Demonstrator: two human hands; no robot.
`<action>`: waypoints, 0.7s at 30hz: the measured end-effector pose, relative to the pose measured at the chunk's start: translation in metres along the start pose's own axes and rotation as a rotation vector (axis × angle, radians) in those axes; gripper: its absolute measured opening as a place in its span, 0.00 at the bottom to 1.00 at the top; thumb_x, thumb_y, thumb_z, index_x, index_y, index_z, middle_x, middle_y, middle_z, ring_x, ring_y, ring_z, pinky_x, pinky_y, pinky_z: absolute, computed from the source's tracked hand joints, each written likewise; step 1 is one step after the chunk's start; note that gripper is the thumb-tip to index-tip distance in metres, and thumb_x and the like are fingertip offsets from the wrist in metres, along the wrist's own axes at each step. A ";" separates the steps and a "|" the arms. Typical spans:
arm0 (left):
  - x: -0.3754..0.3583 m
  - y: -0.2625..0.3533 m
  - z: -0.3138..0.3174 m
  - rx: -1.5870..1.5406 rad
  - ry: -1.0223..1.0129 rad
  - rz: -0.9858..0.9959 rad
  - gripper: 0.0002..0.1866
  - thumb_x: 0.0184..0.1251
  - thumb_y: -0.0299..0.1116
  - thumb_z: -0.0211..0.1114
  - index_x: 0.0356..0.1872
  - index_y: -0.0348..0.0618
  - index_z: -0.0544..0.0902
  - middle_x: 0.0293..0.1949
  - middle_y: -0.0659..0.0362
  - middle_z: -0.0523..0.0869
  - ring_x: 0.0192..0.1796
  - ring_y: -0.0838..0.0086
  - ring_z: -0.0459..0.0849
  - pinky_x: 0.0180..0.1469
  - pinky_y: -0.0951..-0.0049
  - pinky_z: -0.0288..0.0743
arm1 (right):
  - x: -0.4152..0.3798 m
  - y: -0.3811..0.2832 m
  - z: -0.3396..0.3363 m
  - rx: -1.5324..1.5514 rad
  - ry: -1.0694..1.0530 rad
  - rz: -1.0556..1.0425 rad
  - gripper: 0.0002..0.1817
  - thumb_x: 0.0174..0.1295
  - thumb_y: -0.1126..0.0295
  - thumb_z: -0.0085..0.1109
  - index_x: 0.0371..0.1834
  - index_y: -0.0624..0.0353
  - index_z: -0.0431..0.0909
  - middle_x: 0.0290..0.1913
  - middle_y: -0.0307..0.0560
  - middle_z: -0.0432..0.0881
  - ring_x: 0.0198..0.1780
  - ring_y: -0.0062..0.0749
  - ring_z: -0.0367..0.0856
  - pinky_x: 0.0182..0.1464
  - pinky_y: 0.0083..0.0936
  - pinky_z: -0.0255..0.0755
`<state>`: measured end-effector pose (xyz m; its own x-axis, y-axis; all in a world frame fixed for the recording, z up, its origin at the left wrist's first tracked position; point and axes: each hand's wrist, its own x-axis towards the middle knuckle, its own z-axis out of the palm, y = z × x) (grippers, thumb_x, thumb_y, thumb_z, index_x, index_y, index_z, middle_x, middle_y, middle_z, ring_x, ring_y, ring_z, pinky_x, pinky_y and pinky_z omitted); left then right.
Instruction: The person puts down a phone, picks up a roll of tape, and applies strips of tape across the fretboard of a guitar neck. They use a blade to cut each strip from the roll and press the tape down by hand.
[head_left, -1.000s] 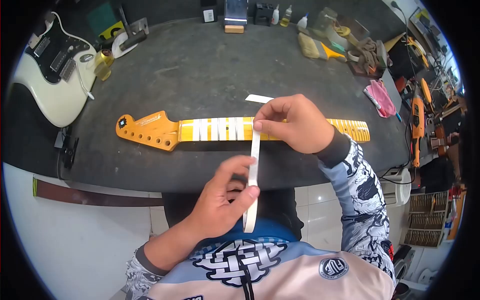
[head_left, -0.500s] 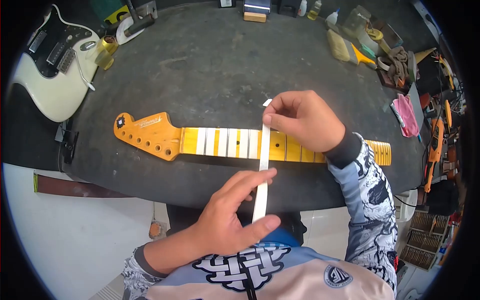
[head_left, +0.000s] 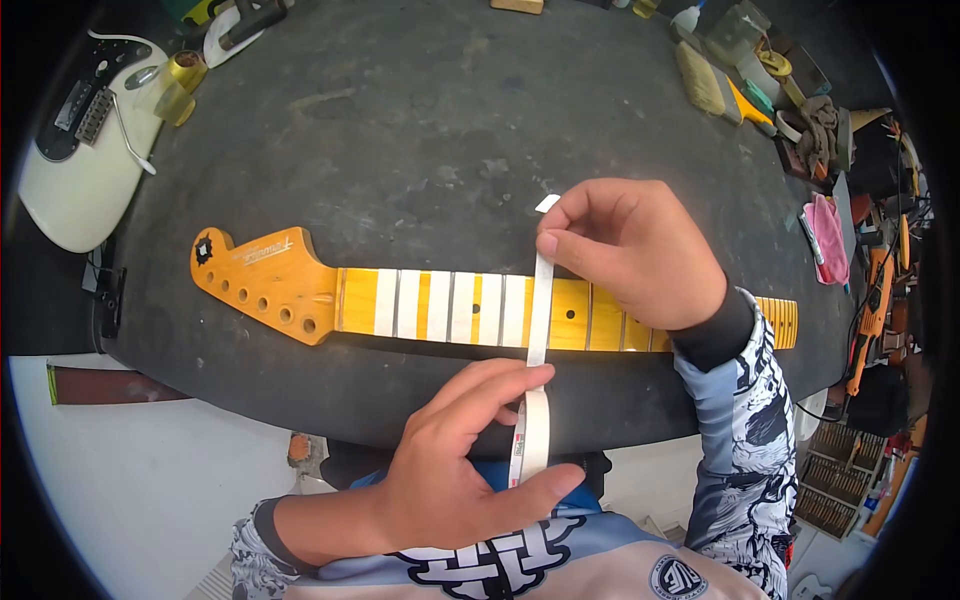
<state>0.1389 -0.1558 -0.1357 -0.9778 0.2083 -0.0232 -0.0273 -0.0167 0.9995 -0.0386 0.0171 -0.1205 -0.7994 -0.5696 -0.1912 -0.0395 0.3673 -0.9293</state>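
Observation:
A guitar neck [head_left: 570,328] with an amber finish lies across the dark work surface, its headstock [head_left: 262,278] to the left. White strips of masking tape [head_left: 440,305] cover the wood beside several frets. Between finger and thumb, my right hand [head_left: 640,250] pinches the upper part of another tape strip [head_left: 541,305], whose tip sticks out above the fingers. This strip crosses the fretboard and runs down to a tape roll [head_left: 536,440], held by my left hand [head_left: 450,450] between thumb and fingers in front of the neck. My right hand and sleeve hide part of the upper frets.
A white guitar body [head_left: 90,175] lies at the far left, near yellowish jars [head_left: 178,100]. Toward the right edge are a wide brush [head_left: 705,85], a pink cloth pouch [head_left: 828,240] and an orange tool [head_left: 872,310]. A wooden block [head_left: 517,5] sits at the back.
The view has shifted, so the neck appears lower and its headstock farther left. The tape roll now shows more of its side in my left hand. My right hand still pinches the strip.

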 end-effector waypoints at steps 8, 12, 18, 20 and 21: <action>-0.001 -0.011 0.005 0.029 0.108 0.091 0.39 0.53 0.35 0.84 0.66 0.33 0.78 0.58 0.46 0.83 0.50 0.69 0.85 0.53 0.71 0.81 | 0.000 0.000 0.003 -0.042 0.013 -0.013 0.09 0.66 0.70 0.69 0.39 0.67 0.87 0.29 0.41 0.87 0.31 0.18 0.82 0.36 0.19 0.78; 0.000 -0.009 0.004 0.025 0.071 0.072 0.40 0.56 0.37 0.82 0.68 0.30 0.76 0.59 0.45 0.81 0.54 0.67 0.84 0.57 0.70 0.78 | 0.001 0.001 0.003 -0.037 0.015 -0.016 0.10 0.66 0.69 0.69 0.39 0.67 0.87 0.29 0.42 0.87 0.31 0.18 0.82 0.35 0.20 0.77; -0.001 -0.007 0.000 0.007 0.001 0.030 0.40 0.64 0.42 0.79 0.69 0.24 0.73 0.63 0.43 0.77 0.63 0.64 0.81 0.65 0.68 0.73 | 0.001 0.001 0.003 -0.078 0.011 -0.041 0.10 0.66 0.69 0.68 0.39 0.67 0.87 0.28 0.41 0.87 0.29 0.17 0.81 0.33 0.20 0.76; -0.001 -0.006 0.000 -0.009 0.002 0.024 0.40 0.64 0.42 0.78 0.69 0.24 0.73 0.62 0.44 0.77 0.63 0.64 0.81 0.65 0.68 0.73 | 0.000 0.001 0.003 -0.097 0.005 -0.038 0.10 0.66 0.69 0.68 0.39 0.67 0.87 0.27 0.41 0.86 0.29 0.17 0.81 0.33 0.20 0.76; -0.001 -0.006 0.000 -0.011 0.004 0.021 0.40 0.64 0.42 0.78 0.69 0.24 0.73 0.62 0.44 0.77 0.63 0.64 0.81 0.65 0.68 0.73 | 0.001 0.001 0.002 -0.109 0.002 -0.042 0.10 0.66 0.69 0.68 0.39 0.67 0.87 0.27 0.41 0.86 0.29 0.17 0.80 0.33 0.19 0.76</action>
<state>0.1397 -0.1562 -0.1418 -0.9790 0.2041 -0.0026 -0.0094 -0.0321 0.9994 -0.0379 0.0150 -0.1220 -0.7967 -0.5849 -0.1519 -0.1382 0.4210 -0.8965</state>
